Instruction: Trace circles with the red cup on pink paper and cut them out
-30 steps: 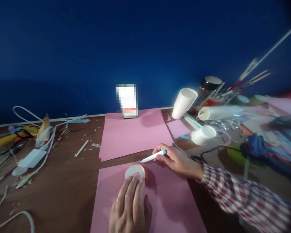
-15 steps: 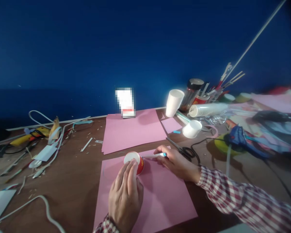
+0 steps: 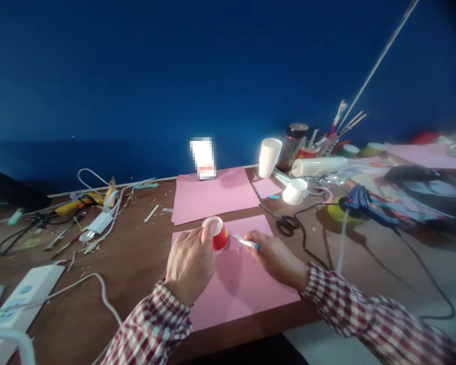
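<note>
A red, white-topped paper cup (image 3: pixel 221 240) is being gripped by the left hand (image 3: pixel 192 261) on a rectangular pink paper sheet (image 3: pixel 243 296); a slim white, blue-ended pen (image 3: pixel 248 243) is being pinched by the right hand (image 3: pixel 275 257). The cup is being judged light and crushable, best steadied on top; no writing is being made out.
</note>
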### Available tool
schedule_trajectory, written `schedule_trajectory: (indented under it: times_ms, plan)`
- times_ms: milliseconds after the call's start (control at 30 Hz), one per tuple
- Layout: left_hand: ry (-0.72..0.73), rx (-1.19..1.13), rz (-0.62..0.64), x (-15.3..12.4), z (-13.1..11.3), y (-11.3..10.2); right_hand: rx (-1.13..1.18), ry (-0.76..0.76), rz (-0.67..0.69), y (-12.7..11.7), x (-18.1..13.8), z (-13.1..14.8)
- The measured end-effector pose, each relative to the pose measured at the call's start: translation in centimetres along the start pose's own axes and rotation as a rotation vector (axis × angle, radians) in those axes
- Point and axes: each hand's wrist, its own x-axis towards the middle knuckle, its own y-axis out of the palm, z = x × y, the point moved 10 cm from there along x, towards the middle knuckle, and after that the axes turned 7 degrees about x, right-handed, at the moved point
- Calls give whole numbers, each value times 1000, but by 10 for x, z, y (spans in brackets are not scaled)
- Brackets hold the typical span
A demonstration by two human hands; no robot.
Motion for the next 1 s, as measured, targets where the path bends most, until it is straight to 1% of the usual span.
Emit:
schedule_trajectory:
  times_ms: [167,300,400,500,667,767,900,1000]
  plan:
    - [31,43,92,6,1,-5,-118,-110,-64,13,-17,12]
    - [15,97,173,7,5,-6,-222,-156,-101,21,-26,23]
    - [3,132,211,7,7,-4,-293,-191,-118,28,-30,32]
    - [14,151,214,8,7,-4,-325,-215,-118,34,-33,39]
    - [25,122,227,9,11,-1,-310,-254,-130,39,-38,47]
    - [17,114,251,9,14,2,-315,-263,-124,42,-39,49]
    - [25,137,232,9,12,0,-336,-262,-132,46,-40,48]
    - [23,130,231,9,13,1,-335,-286,-166,45,-43,51]
